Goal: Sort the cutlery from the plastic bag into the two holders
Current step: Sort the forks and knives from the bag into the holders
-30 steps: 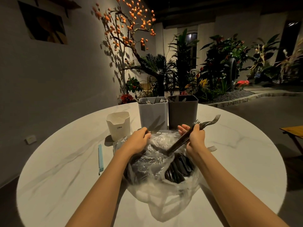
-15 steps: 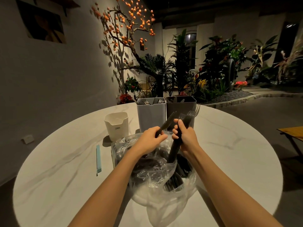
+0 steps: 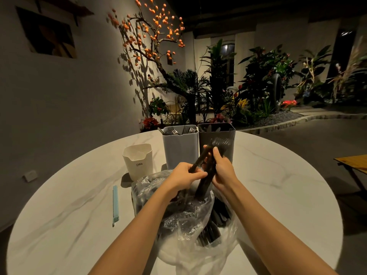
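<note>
A clear plastic bag full of dark cutlery lies on the round white table in front of me. My right hand grips a bundle of forks upright above the bag, tines up against the dark holder. My left hand pinches one dark piece of cutlery beside that bundle; its type is unclear. Behind my hands stand two holders side by side: a light grey holder with several forks in it, and a dark grey holder with dark cutlery inside.
A cream cup stands left of the light grey holder. A pale blue stick lies on the table to the left of the bag. Plants and a wall rise behind the table; a wooden table edge shows at far right.
My right hand swung the fork bundle from pointing right to upright near the dark holder. My left hand left the bag's rim and took hold of one dark piece beside the bundle.
</note>
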The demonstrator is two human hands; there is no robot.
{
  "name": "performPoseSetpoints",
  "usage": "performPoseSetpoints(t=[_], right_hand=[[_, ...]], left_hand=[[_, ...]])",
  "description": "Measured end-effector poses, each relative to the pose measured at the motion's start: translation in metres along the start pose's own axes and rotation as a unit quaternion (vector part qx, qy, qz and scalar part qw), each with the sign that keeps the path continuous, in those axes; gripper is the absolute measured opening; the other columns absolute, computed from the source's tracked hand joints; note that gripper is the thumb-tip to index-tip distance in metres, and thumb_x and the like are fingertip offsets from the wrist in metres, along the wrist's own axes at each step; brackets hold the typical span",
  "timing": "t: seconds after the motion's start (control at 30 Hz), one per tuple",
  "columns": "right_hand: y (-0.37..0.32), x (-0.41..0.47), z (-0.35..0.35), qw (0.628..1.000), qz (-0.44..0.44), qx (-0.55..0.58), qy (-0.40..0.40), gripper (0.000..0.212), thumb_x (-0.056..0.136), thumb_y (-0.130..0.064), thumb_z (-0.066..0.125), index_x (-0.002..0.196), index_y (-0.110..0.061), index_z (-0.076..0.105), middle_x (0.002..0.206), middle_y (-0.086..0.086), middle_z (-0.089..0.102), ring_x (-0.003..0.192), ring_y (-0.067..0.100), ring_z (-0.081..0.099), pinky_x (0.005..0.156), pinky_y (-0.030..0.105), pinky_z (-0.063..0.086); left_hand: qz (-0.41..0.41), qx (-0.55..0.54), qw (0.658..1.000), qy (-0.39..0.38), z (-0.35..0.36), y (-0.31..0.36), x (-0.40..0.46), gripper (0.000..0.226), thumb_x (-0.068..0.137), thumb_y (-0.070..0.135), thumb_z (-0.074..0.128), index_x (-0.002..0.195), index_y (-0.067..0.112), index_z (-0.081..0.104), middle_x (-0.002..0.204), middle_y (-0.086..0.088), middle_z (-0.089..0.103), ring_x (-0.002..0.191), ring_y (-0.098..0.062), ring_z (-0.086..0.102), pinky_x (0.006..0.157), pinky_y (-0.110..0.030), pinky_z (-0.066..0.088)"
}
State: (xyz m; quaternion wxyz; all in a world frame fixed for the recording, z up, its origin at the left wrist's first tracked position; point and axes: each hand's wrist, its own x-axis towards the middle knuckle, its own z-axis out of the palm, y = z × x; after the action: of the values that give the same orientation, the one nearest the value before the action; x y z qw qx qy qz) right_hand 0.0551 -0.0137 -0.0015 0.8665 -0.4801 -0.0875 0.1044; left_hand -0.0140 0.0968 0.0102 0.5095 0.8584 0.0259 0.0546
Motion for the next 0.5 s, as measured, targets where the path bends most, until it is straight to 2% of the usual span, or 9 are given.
performPoseSetpoints(t=[0.13,0.23,0.3,0.37,0.43,0.5], right_hand=[[0.000,0.004,0.004,0.997,0.011,-0.076,0.000,0.035,0.101,-0.031,0.046,0.110,-0.002,0.064,0.093,0.012,0.070,0.087,0.022,0.068,0.075,0.031,0.056],[-0.006,0.016,0.006,0.996,0.016,-0.079,0.032,0.036,0.098,-0.031,0.051,0.113,0.001,0.061,0.100,0.017,0.071,0.091,0.028,0.069,0.083,0.043,0.057],[-0.014,0.023,0.007,0.994,0.024,-0.091,0.049,0.034,0.098,-0.029,0.052,0.114,0.000,0.059,0.102,0.018,0.069,0.091,0.029,0.068,0.082,0.045,0.057],[-0.020,0.028,0.006,0.994,0.030,-0.098,0.049,0.031,0.099,-0.025,0.050,0.116,-0.001,0.058,0.101,0.017,0.069,0.086,0.026,0.068,0.076,0.040,0.058],[-0.028,0.030,0.004,0.995,0.034,-0.090,0.032,0.030,0.100,-0.020,0.047,0.116,0.002,0.061,0.090,0.013,0.067,0.075,0.021,0.065,0.068,0.033,0.056],[-0.035,0.034,0.002,0.995,0.030,-0.094,0.023,0.029,0.100,-0.018,0.045,0.113,0.000,0.063,0.077,0.008,0.060,0.063,0.015,0.055,0.059,0.027,0.050]], left_hand=[[0.013,-0.003,0.999,0.050,0.001,0.010,0.011,0.024,0.093,0.029,0.062,0.071,0.018,0.062,0.055,0.010,0.052,0.050,-0.008,0.042,0.050,-0.020,0.035],[0.011,-0.042,0.997,0.067,0.006,0.024,0.022,0.025,0.101,0.033,0.045,0.083,0.019,0.056,0.059,0.010,0.049,0.048,-0.007,0.037,0.045,-0.020,0.031],[0.012,-0.060,0.995,0.078,0.010,0.029,0.031,0.023,0.104,0.030,0.034,0.092,0.018,0.050,0.065,0.005,0.046,0.051,-0.008,0.035,0.044,-0.020,0.028],[0.020,-0.075,0.993,0.093,0.012,0.034,0.039,0.022,0.105,0.023,0.029,0.095,0.014,0.047,0.067,0.002,0.044,0.051,-0.008,0.037,0.044,-0.019,0.029],[0.033,-0.115,0.988,0.101,0.011,0.040,0.047,0.024,0.104,0.016,0.028,0.092,0.011,0.048,0.066,-0.001,0.043,0.049,-0.007,0.037,0.043,-0.019,0.030],[0.058,-0.113,0.984,0.127,0.008,0.048,0.058,0.026,0.104,0.014,0.029,0.090,0.010,0.051,0.066,-0.001,0.047,0.056,-0.011,0.043,0.052,-0.022,0.038]])
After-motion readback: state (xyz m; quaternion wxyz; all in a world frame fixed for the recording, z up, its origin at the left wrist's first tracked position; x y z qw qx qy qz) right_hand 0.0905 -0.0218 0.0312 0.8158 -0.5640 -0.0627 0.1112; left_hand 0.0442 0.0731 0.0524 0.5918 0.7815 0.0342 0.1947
